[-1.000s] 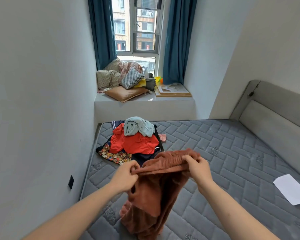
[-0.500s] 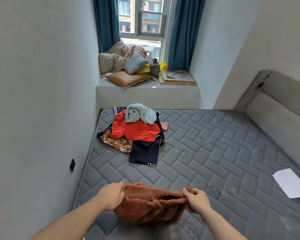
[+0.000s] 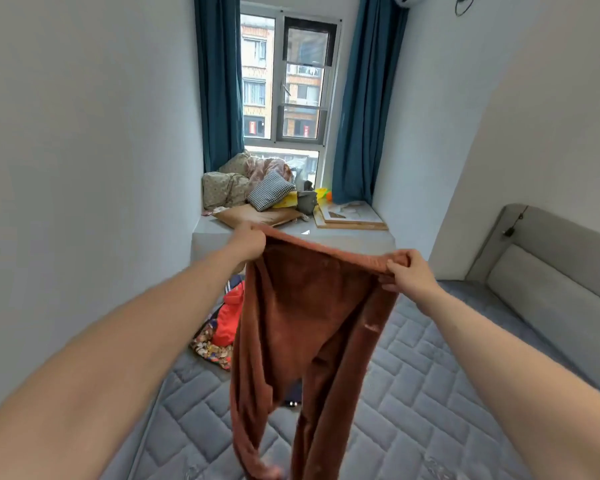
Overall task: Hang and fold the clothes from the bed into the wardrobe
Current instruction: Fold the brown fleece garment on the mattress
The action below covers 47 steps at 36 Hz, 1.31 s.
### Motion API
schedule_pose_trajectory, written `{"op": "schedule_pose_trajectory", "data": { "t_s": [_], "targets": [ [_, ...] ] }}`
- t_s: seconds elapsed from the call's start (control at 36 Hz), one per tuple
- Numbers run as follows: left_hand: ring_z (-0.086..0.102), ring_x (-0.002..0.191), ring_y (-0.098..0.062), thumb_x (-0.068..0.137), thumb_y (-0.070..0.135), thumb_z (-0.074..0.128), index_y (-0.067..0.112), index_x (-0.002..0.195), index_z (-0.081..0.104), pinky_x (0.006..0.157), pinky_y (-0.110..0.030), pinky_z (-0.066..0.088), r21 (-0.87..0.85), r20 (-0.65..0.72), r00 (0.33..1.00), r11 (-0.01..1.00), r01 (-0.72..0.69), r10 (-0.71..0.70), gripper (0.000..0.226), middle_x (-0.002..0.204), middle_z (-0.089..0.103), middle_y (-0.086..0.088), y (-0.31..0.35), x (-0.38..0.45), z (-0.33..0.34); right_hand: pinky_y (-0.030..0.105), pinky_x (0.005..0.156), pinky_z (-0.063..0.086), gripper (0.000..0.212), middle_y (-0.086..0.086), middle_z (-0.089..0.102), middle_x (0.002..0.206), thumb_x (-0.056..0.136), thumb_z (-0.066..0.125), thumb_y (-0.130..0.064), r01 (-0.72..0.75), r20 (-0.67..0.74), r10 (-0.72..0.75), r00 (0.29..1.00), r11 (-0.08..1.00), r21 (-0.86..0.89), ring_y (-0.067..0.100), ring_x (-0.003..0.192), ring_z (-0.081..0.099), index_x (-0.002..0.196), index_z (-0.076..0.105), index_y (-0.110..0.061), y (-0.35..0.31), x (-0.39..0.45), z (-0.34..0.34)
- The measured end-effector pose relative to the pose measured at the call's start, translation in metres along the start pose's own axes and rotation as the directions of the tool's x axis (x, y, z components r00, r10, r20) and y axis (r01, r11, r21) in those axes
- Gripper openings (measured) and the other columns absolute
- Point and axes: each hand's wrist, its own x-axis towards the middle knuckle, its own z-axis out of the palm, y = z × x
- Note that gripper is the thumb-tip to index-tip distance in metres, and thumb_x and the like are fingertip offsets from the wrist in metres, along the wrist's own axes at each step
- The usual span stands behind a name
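- Above the grey quilted mattress, seen from the head camera, a pair of rust-brown fleece trousers hangs spread by its waistband, both legs dropping toward the near edge of the bed.
- Left hand has its fingers curled round the left end of the waistband; right hand pinches the right end between thumb and fingers, the band stretched taut between them.
- Behind the trousers, near the mattress's far left corner by the wall, lies a pile of clothes, red on top, patterned fabric at its edge, partly hidden.
- Right half of the mattress lies open up to the padded headboard along its right edge.
- Beyond the far edge, a window ledge holds cushions between teal curtains.
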Motion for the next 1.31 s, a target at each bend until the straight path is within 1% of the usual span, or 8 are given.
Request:
{"op": "schedule_pose_trajectory", "data": {
  "t_s": [0.11,0.28,0.42,0.56,0.72,0.83,1.03,1.31],
  "targets": [
    [0.055,0.115,-0.027,0.091,0.007,0.038,0.016,0.126,0.055,0.1,-0.039,0.048,-0.085,-0.134,0.966,0.968,-0.234,0.222,0.04,0.122,0.059,-0.007,0.094,0.016,-0.045,0.029,0.063,0.061,0.03,-0.007,0.062,0.102,0.085,0.054,-0.006,0.266,-0.086,-0.264,0.961,0.964,0.012,0.02,0.095,0.068,0.091,0.056,-0.036,-0.098,0.019,-0.014],
    [0.055,0.102,-0.021,0.087,0.003,0.043,0.021,0.11,0.054,0.081,-0.033,0.047,-0.028,-0.174,0.835,0.845,-0.535,0.522,0.031,0.104,0.057,0.002,0.16,0.0,-0.092,0.044,0.094,0.056,0.032,-0.013,0.064,0.102,0.08,0.055,-0.013,0.508,-0.247,-0.495,0.833,0.861,-0.014,0.017,0.105,0.064,0.093,0.054,-0.041,-0.179,0.02,-0.044],
    [0.055,0.093,-0.018,0.086,0.004,0.047,0.012,0.11,0.059,0.082,-0.034,0.048,-0.01,-0.14,0.806,0.813,-0.582,0.575,0.028,0.1,0.06,0.0,0.149,-0.026,-0.098,0.027,0.084,0.049,0.024,-0.017,0.063,0.095,0.076,0.054,-0.019,0.536,-0.298,-0.514,0.804,0.844,-0.01,0.004,0.094,0.06,0.087,0.057,-0.04,-0.171,-0.008,-0.05],
    [0.053,0.08,-0.011,0.091,0.015,0.057,0.009,0.088,0.057,0.07,-0.032,0.042,0.112,-0.003,0.835,0.83,-0.546,0.55,0.007,0.085,0.058,0.003,0.078,-0.064,-0.077,0.026,0.079,0.049,0.02,-0.008,0.071,0.092,0.078,0.052,-0.011,0.424,-0.263,-0.416,0.871,0.905,-0.027,0.009,0.092,0.064,0.088,0.065,-0.023,-0.097,-0.039,-0.04],
    [0.054,0.074,-0.019,0.084,0.019,0.067,0.018,0.062,0.04,0.071,-0.038,0.04,0.21,0.253,0.904,0.893,-0.398,0.344,0.035,0.071,0.055,-0.001,-0.062,-0.131,-0.033,0.027,0.073,0.046,0.014,-0.008,0.069,0.088,0.088,0.057,-0.013,0.113,-0.158,-0.142,0.977,0.977,-0.179,0.017,0.09,0.063,0.085,0.067,-0.022,0.05,-0.09,-0.017],
    [0.055,0.072,-0.018,0.081,0.018,0.073,0.022,0.055,0.043,0.07,-0.036,0.04,0.29,0.358,0.925,0.926,-0.241,0.128,0.039,0.066,0.054,0.003,-0.163,-0.188,0.004,0.042,0.086,0.054,0.013,0.007,0.073,0.093,0.09,0.059,-0.016,-0.147,-0.094,0.127,0.987,0.957,-0.251,0.027,0.088,0.065,0.083,0.068,-0.022,0.149,-0.14,0.001],
    [0.055,0.062,-0.006,0.08,0.029,0.069,0.025,0.055,0.051,0.06,-0.02,0.04,0.405,0.46,0.843,0.911,0.081,-0.28,0.031,0.059,0.058,0.008,-0.292,-0.299,0.06,0.045,0.081,0.06,0.009,0.007,0.07,0.101,0.09,0.058,-0.017,-0.473,-0.015,0.506,0.862,0.794,-0.383,0.026,0.092,0.065,0.091,0.067,-0.02,0.273,-0.244,0.014],
    [0.058,0.084,-0.015,0.08,0.025,0.062,0.025,0.065,0.047,0.073,-0.026,0.042,0.595,0.566,0.658,0.798,0.092,-0.497,0.021,0.082,0.059,0.01,-0.366,-0.413,0.084,0.032,0.095,0.052,0.027,0.01,0.068,0.116,0.092,0.057,-0.015,-0.513,0.098,0.722,0.685,0.573,-0.639,0.028,0.109,0.066,0.118,0.061,-0.021,0.375,-0.365,-0.01]
  ]
}}
